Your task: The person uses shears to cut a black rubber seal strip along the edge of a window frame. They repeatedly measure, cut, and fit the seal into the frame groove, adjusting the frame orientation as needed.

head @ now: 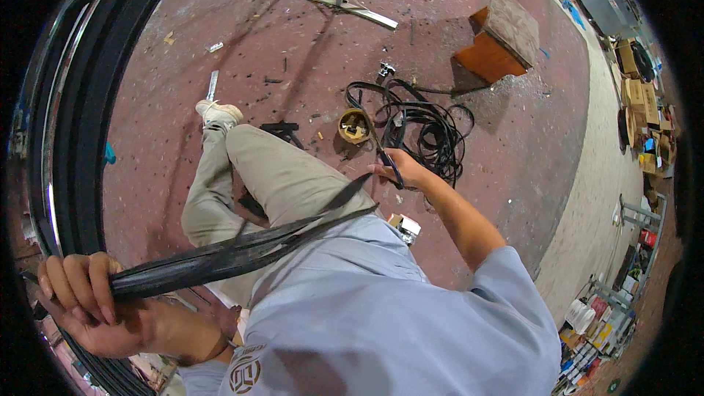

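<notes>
At the lower left my left hand (pixel 91 300) is closed around a bundle of black flexible strips (pixel 220 261), likely rubber seal. The bundle stretches across my lap towards my right hand (pixel 404 168), where one strip's tip lies close to the fingertips; whether they touch it I cannot tell. Scissors (pixel 389 164) with dark handles are held in my right hand, blades pointing away from me. Beyond them, a tangled coil of black strip (pixel 434 140) lies on the floor. Beside the coil sits a round yellow container (pixel 353 126) with small pieces inside.
Long black profiles (pixel 82 137) run along the left. An orange box-like stool (pixel 503 38) and a metal stand's feet (pixel 344 5) are farther off. A small open box (pixel 406 226) is by my right hip. Cartons (pixel 641 102) line the right side.
</notes>
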The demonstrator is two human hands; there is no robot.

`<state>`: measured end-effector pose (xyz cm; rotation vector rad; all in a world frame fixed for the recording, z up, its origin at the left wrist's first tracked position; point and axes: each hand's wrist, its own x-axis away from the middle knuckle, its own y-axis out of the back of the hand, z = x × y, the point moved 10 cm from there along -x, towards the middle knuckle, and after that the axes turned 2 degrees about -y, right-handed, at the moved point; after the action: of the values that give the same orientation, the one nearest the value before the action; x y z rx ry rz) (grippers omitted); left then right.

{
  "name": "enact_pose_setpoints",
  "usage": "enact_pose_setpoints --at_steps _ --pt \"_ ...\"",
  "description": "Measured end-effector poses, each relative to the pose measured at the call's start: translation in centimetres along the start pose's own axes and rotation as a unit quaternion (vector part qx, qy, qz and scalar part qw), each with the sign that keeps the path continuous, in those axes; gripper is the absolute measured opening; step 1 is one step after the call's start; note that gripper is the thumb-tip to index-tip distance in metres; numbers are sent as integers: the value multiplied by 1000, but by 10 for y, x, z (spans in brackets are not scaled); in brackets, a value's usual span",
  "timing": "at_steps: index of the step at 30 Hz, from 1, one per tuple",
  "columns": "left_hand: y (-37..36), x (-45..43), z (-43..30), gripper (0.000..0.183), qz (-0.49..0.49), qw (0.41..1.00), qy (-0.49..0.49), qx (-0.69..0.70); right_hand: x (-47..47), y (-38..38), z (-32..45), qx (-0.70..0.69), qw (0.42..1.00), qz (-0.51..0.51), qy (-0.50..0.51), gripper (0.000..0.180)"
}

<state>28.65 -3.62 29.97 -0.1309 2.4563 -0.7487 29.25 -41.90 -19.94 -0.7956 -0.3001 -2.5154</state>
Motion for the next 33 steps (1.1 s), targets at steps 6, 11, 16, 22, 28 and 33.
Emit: enact_pose_setpoints --at_steps 6,11,16,22,28,33 --pt "-10 16 -12 20 14 1000 -13 -19 -81 55 -47 344 907 -215 -113 54" --pt "-1 30 -22 30 24 998 56 -4 -160 63 -3 357 899 -229 -111 52" --pt "34 73 -82 82 -116 713 -87 -686 -196 51 65 244 925 -277 94 61" --pt "34 54 -55 46 -17 966 -21 -258 -146 -70 37 193 972 132 -5 92" --pt "20 34 -65 23 -14 991 -93 -100 -46 2 -80 253 967 -29 -24 82" --pt "32 45 -4 27 -46 997 24 -53 13 54 -92 240 945 -201 -92 79"
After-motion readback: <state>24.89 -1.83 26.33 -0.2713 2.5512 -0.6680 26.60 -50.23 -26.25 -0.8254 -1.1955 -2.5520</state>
